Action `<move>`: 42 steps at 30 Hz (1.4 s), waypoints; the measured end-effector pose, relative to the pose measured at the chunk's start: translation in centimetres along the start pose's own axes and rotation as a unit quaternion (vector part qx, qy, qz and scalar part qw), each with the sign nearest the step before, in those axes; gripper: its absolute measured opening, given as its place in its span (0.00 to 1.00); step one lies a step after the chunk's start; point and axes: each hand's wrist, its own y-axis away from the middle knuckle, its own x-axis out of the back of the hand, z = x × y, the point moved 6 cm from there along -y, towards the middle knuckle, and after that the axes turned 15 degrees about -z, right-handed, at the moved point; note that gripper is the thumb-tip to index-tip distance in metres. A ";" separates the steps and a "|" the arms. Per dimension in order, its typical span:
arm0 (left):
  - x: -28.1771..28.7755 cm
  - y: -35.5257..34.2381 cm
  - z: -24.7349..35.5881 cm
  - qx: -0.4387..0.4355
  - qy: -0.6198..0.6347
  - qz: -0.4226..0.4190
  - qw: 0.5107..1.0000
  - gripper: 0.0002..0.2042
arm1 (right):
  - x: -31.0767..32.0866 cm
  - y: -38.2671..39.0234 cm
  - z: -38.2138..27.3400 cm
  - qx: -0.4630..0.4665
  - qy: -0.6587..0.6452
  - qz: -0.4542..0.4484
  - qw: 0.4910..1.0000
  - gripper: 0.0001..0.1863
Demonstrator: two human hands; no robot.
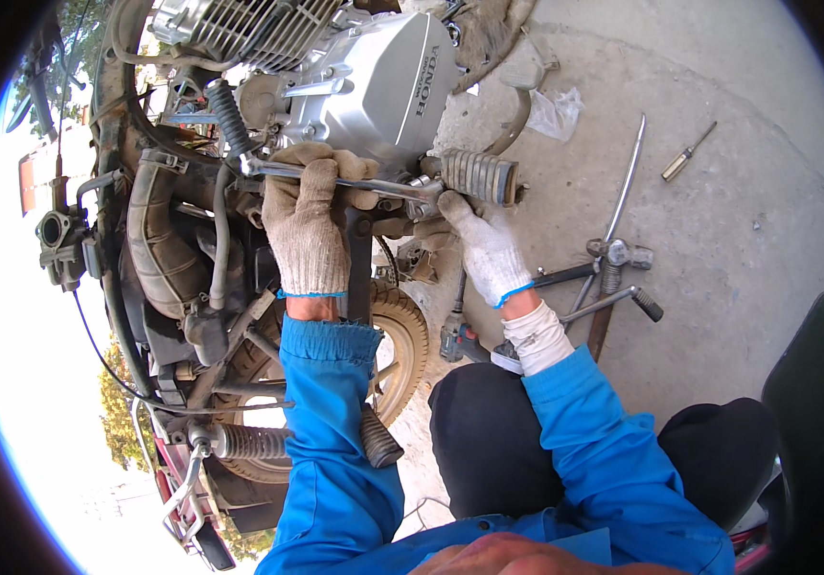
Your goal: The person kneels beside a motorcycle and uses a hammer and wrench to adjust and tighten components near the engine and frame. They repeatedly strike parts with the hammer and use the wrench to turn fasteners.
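My left hand (307,220), in a worn cream knit glove, has its fingers over a long chrome bar (378,186) lying across the lower side of the silver motorcycle engine (374,86). A black ribbed lever rubber (227,120) stands near the bar's left end. My right hand (484,244), in a white glove, has its thumb against the metal fitting (423,195) at the bar's right end, just below a ribbed footpeg (474,177); its other fingers are bent behind and mostly hidden.
On the concrete, right, lie a screwdriver (680,163), crossed metal bars with a hammer head (628,254), a cordless power tool (455,335) and a plastic bag (551,115). A carburettor (59,240) hangs left. The wheel (402,355) is behind my arms; my dark knees are below.
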 end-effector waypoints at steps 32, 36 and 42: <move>-1.5 1.1 0.7 0.045 -0.025 0.041 0.998 0.06 | -1.4 0.6 -13.0 0.083 0.502 -0.013 0.861 0.18; -1.7 1.2 1.1 0.026 -0.034 0.019 0.999 0.07 | -1.5 1.0 -12.9 0.065 0.500 -0.001 0.863 0.18; -1.5 1.6 1.0 0.024 -0.024 0.000 0.999 0.09 | -1.3 0.7 -13.1 0.062 0.502 -0.027 0.862 0.19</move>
